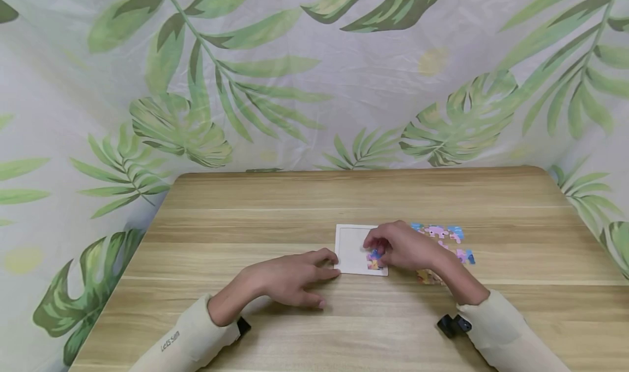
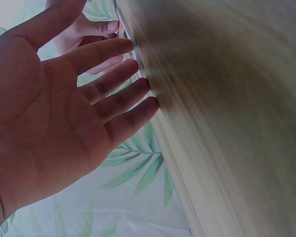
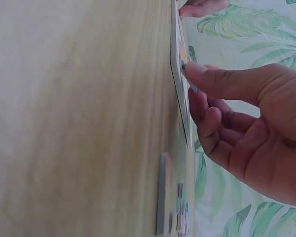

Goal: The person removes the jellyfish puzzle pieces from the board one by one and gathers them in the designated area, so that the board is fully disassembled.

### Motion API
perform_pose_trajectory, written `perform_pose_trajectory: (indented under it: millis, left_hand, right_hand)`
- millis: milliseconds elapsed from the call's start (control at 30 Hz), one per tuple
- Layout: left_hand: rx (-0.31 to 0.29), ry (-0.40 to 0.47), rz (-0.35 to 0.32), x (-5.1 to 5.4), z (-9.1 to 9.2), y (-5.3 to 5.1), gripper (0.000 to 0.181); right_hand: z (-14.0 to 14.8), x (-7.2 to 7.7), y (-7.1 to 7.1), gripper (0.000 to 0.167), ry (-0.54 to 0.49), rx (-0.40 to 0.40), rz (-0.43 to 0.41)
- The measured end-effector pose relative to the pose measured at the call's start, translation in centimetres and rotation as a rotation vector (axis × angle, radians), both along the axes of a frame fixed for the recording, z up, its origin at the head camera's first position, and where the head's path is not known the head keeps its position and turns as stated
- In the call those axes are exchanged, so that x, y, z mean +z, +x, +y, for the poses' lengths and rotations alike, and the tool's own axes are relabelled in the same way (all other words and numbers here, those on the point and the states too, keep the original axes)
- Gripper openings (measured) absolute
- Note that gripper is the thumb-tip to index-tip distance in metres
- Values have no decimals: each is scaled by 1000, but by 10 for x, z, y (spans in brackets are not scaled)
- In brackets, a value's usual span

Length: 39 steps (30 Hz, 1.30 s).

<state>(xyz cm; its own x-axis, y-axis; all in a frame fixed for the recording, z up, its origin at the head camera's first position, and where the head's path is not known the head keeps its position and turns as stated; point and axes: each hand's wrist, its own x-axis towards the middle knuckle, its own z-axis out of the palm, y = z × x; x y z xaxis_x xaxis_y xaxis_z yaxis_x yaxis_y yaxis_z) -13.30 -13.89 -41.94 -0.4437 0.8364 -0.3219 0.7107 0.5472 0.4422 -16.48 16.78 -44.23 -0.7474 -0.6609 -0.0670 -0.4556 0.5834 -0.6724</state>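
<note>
A white puzzle board (image 1: 351,246) with a raised border lies on the table. A few colourful pieces (image 1: 372,264) sit in its lower right corner. My right hand (image 1: 405,246) is over the board's right side, pinching a small puzzle piece (image 3: 190,82) between thumb and fingers; the piece is mostly hidden by the fingertips. My left hand (image 1: 290,280) rests at the board's left edge, fingers spread and relaxed, fingertips touching the edge. In the left wrist view its palm (image 2: 54,113) shows and holds nothing.
Several loose puzzle pieces (image 1: 437,231), pink, blue and yellow, lie right of the board, partly hidden under the right forearm. The wooden table (image 1: 245,197) ends at a leaf-patterned cloth (image 1: 275,115) behind. Dark wrist devices (image 1: 454,325) are at both sleeves.
</note>
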Motion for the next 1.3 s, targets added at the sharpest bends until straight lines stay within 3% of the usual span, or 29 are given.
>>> perform_pose_trajectory:
  millis: [600, 900, 1300]
  left_hand:
    - [-5, -16, 40, 1, 1, 2, 61]
    - [14, -31, 40, 1, 3, 4, 61]
    - [40, -46, 18, 4, 4, 7, 65]
  right_hand:
    - [3, 3, -1, 12, -63, 22, -62]
    - [16, 5, -1, 16, -111, 47, -102]
    - [52, 22, 12, 20, -112, -5, -84]
